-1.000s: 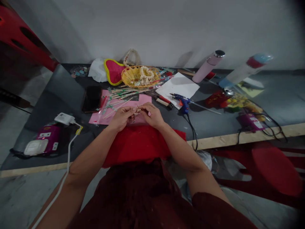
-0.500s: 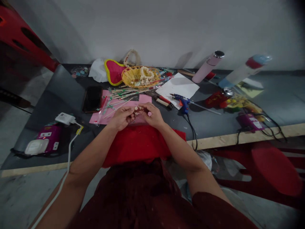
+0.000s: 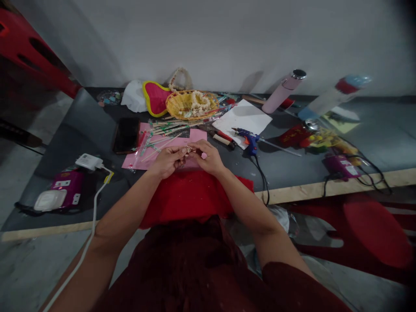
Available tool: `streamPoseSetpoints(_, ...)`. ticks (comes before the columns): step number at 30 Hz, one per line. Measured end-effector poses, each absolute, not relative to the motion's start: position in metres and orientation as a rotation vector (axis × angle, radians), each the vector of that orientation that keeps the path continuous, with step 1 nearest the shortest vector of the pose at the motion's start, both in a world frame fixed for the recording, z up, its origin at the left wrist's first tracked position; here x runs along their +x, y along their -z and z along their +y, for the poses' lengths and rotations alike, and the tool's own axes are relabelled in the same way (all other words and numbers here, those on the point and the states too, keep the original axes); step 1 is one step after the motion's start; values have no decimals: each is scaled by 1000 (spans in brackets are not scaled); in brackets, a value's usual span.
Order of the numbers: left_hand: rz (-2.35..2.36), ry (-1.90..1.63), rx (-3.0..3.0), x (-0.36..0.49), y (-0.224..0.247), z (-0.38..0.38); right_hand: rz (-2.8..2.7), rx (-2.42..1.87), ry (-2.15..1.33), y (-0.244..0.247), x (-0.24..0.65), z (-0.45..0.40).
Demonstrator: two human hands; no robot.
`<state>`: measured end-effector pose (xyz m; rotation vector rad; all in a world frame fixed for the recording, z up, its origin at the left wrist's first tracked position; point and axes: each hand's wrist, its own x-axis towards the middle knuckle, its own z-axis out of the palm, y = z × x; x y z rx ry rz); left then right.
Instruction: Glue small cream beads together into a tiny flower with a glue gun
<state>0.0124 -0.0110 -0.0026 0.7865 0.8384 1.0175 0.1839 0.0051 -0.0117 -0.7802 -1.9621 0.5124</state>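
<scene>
My left hand (image 3: 169, 161) pinches a small cluster of whitish beads or flowers (image 3: 188, 150) between thumb and fingers. From the other side my right hand (image 3: 209, 157) closes on the same cluster, its fingertips meeting those of the left. A small pink flower-shaped piece (image 3: 203, 156) shows at the right hand's fingers. Beneath both hands lies pink paper (image 3: 152, 152), with thin sticks (image 3: 169, 126) carrying green bits behind it. A red cloth (image 3: 191, 195) covers the near edge below the hands. The finer make-up of the cluster is too small to tell.
Behind the hands stands a yellow basket (image 3: 175, 105) holding a pale beaded strand. To the right lie pliers (image 3: 224, 138), a blue glue gun (image 3: 250, 141) and white paper (image 3: 248, 115). A phone (image 3: 126, 135) and white charger (image 3: 89, 161) are left; a pink flask (image 3: 282, 92) stands back right.
My fingertips have drawn closer together around the small whitish cluster, which now shows less. Both arms stay nearly in place.
</scene>
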Motion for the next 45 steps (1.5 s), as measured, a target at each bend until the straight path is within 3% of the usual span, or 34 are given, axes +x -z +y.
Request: streamPoseSetpoints(45, 831, -1012, 779, 13, 0, -12, -2012, -818, -515, 12, 183, 4)
